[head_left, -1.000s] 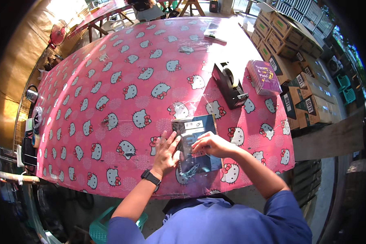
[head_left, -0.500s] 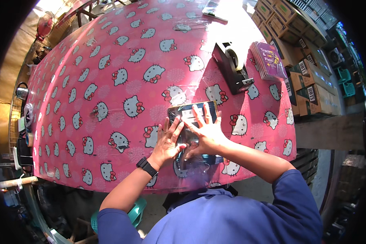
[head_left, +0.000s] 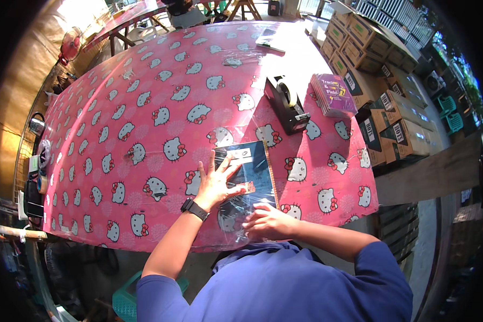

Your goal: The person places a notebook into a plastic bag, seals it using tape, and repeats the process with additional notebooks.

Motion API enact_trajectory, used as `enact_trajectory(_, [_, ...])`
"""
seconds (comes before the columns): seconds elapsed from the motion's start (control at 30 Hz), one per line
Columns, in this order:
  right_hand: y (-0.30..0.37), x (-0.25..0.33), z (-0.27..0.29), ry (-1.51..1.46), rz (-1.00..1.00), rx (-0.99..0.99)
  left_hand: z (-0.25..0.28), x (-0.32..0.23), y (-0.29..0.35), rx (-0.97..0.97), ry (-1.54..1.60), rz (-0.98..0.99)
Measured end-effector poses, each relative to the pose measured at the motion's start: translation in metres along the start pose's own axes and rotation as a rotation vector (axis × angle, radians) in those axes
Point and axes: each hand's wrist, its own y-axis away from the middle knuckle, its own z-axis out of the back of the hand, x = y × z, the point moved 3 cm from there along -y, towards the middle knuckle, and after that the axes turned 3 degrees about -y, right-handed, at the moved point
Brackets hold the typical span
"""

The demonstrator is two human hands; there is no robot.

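A dark blue book (head_left: 257,180) with a pale label near its top lies on the pink table cover in front of me. Clear plastic film (head_left: 232,221) covers it and spreads past its lower end toward the table edge. My left hand (head_left: 216,185) rests flat on the book's left part, fingers spread. Near the lower right corner, my right hand (head_left: 267,222) has its fingers curled in on the film. Its fingertips are partly hidden, but they appear to pinch the plastic.
Beyond the book stands a black tape dispenser (head_left: 292,115) with a roll in it. Right of that is a stack of purple books (head_left: 334,96). A flat dark-and-white item (head_left: 271,40) lies at the far edge. Brown cartons (head_left: 397,139) are piled beyond the table's right side.
My right hand has moved off the top of the book, down to its lower right corner, and curled. My left hand stays flat on the book. The view has tilted up slightly.
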Motion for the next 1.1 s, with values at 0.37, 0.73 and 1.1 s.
enact_trajectory(0.37, [0.066,-0.238,0.210,-0.036,-1.142,-0.920,0.010,-0.010,-0.006,0.044,0.175,0.034])
enact_trajectory(0.73, [0.083,-0.201,0.156,-0.481,-0.918,-1.174,0.001,0.004,0.000,0.031,0.107,0.069])
enact_trajectory(1.1, [0.018,-0.144,0.152,-0.478,-0.846,-0.730,0.014,-0.003,0.001,0.114,0.232,0.129])
